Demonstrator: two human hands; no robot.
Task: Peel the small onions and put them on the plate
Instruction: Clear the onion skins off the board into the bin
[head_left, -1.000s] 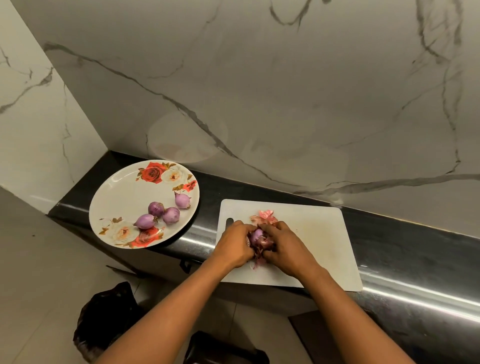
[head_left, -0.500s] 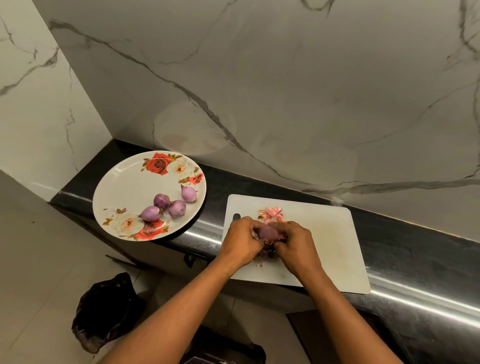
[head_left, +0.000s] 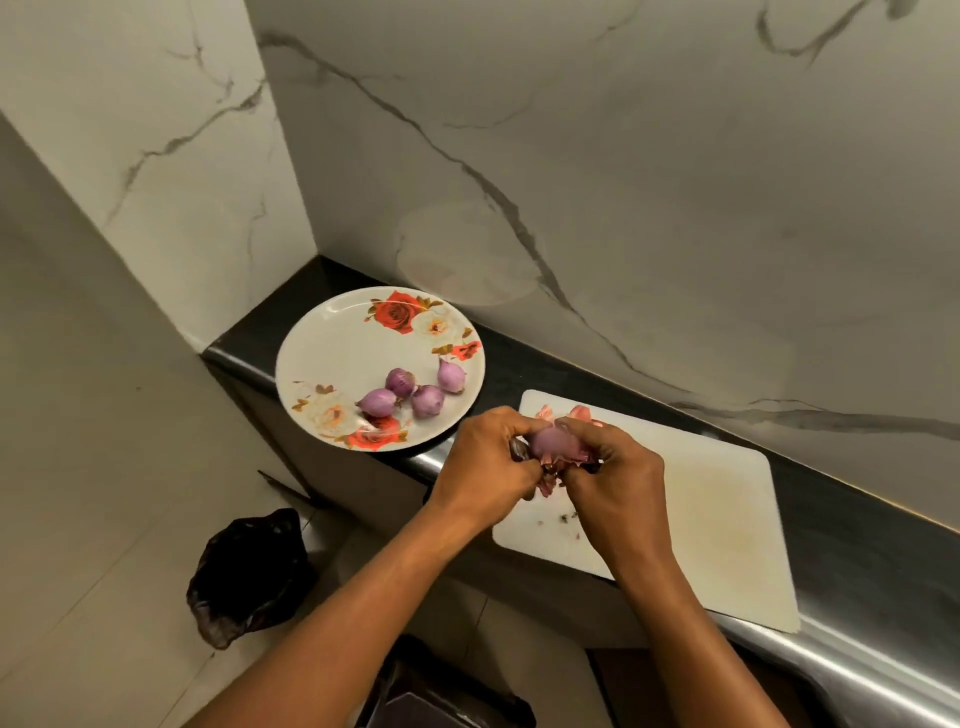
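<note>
Both hands grip one onion between them: the left hand (head_left: 483, 457) holds its left end with curled fingers, and the right hand (head_left: 618, 478) pinches its right end, thumb on top. The onion (head_left: 553, 441) is purple and it is held over the left part of the board (head_left: 727, 519), not touching it. Loose skin (head_left: 549, 482) hangs down from the onion between the two hands. More pink skins (head_left: 544, 413) lie on the far left corner of the board, just behind the fingers, and some small crumbs (head_left: 563, 517) lie on the board under the right hand. The plate (head_left: 332, 353), white with red flowers, stands on the counter (head_left: 857, 545) to the left of the board, near it but apart. Four peeled onions (head_left: 427, 400) lie on the right side of the plate, close together. Below the counter, on the floor, there is a dark bag (head_left: 249, 571). Behind the counter stands a marble wall (head_left: 623, 208).
</note>
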